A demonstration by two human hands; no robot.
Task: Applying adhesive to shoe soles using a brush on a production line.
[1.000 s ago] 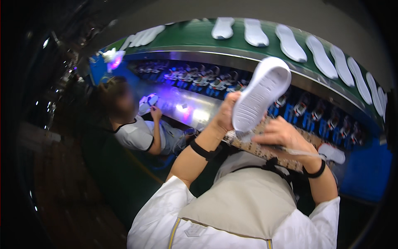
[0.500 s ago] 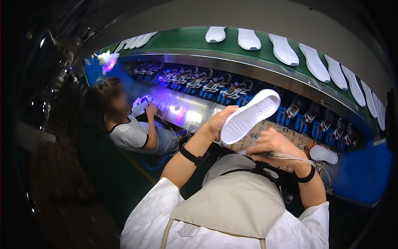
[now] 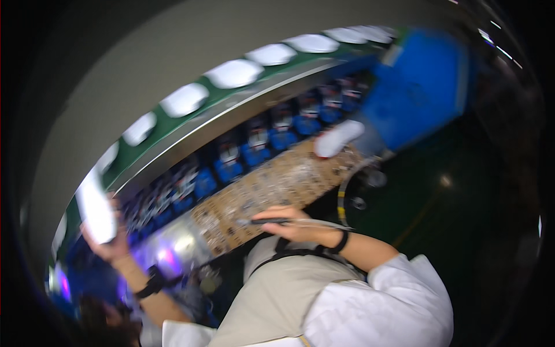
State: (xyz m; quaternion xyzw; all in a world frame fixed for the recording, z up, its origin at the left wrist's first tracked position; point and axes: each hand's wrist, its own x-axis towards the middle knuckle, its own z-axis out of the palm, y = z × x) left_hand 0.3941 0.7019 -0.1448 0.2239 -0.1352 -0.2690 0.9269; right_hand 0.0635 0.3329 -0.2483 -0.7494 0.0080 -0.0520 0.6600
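At the far left my left hand (image 3: 115, 247) is closed round a white shoe sole (image 3: 97, 209), with a thumb at one side and fingers at the other. The sole stands tilted in front of the green shelf (image 3: 155, 120), beside a row of similar white soles; whether it touches the shelf I cannot tell. In the middle, my right hand (image 3: 295, 226) grips a slim dark pen-like tool (image 3: 270, 220) with a thin clear tube or cord trailing back along the wrist. Its tip points left over the patterned brown bench top (image 3: 231, 217). Motion blurs the picture.
Another white sole (image 3: 341, 139) with a reddish end lies at the bench's right end. Behind the bench runs a row of blue holders (image 3: 257, 153). A large blue panel (image 3: 425, 87) stands at the right. A person (image 3: 110, 318) is at the lower left.
The view has swung to the right. My left hand has carried the sole away from my body to the green shelf. My right hand still holds its tool, now apart from the sole.
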